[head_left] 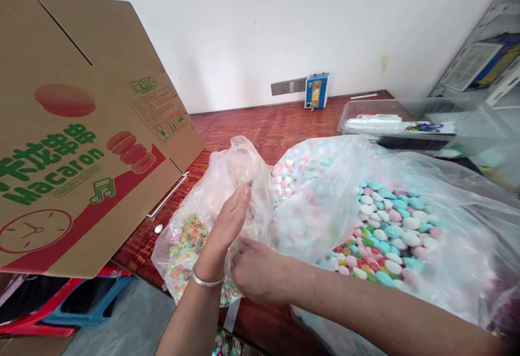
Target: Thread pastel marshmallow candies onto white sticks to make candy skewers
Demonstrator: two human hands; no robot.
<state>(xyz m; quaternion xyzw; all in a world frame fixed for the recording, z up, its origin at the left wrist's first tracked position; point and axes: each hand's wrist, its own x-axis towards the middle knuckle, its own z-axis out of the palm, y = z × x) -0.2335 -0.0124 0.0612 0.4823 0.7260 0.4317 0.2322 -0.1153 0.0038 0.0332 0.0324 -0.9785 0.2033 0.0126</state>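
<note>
A small clear plastic bag (190,220) of tiny multicoloured pieces lies at the front edge of the red-brown table (260,125). My left hand (232,216), with a silver bangle on the wrist, rests against the bag's gathered upper plastic, fingers together and stretched upward. My right hand (255,269) lies low against the bag's right side, fingers curled into the plastic. Right of both hands sits a large clear bag (390,220) full of pastel white, blue and pink candies.
A tilted cardboard box (81,128) printed "Macaron" fills the left. A clear plastic tray (406,123) with papers stands at the back right. A small blue device (317,90) and a wall socket sit by the wall. Red and blue stools (73,304) are under the table.
</note>
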